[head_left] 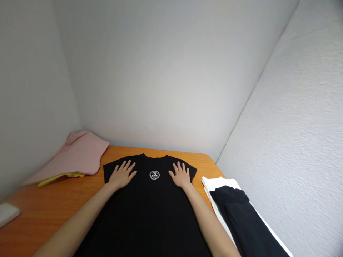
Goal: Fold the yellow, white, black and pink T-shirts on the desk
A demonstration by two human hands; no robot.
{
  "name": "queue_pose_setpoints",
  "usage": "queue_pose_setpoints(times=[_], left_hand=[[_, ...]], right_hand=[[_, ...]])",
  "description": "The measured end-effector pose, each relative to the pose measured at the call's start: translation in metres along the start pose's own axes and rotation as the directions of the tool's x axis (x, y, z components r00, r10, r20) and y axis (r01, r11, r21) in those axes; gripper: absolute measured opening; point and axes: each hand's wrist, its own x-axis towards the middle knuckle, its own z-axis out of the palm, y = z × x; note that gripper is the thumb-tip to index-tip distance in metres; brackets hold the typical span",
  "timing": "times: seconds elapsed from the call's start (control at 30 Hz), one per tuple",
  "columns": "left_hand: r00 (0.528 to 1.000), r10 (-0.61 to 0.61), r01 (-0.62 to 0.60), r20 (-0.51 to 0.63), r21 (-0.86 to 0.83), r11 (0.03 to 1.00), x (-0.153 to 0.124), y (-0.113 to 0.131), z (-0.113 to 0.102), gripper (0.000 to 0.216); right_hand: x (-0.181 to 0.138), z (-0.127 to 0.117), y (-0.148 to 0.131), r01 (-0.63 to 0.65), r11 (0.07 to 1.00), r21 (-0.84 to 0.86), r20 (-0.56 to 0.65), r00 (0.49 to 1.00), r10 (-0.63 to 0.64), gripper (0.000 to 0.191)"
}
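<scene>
A black T-shirt lies spread flat, its neckline at the far side and a short sleeve out to each side. On its chest is a round white logo badge. My left hand rests flat with fingers spread near the left sleeve. Near the right sleeve, my right hand presses palm down on the fabric, fingers also apart. Neither hand grips anything. The shirt's lower end runs out of the bottom of the view.
The shirt lies on an orange-brown wooden table against white walls. Pink cloth sits at the back left, with yellow fabric under it. On the right, a folded black garment tops white cloth. A white object stands at the left edge.
</scene>
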Motion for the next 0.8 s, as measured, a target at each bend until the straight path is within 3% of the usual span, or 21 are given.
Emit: queue_pose_setpoints(times=[0.23,0.57,0.7,0.8], left_hand=[[1.000,0.015,-0.014,-0.023,0.003,1.000,0.016,-0.003,0.004,0.061],[0.998,0.038,-0.036,-0.051,0.042,0.998,0.014,-0.004,-0.001,0.057],[0.984,0.074,-0.058,-0.165,0.097,0.994,0.008,0.020,-0.018,0.057],[0.958,0.176,-0.149,-0.226,0.129,0.980,-0.018,0.063,-0.031,0.057]], right_hand=[[0.015,0.003,0.003,-0.012,1.000,0.009,-0.005,1.000,0.013,0.073],[0.009,-0.004,0.000,-0.009,0.999,0.046,-0.015,1.000,0.010,0.071],[0.004,-0.012,-0.005,-0.006,0.998,0.062,-0.056,0.998,0.010,0.067],[0.008,-0.023,0.002,-0.048,0.996,0.074,-0.126,0.990,0.057,0.061]])
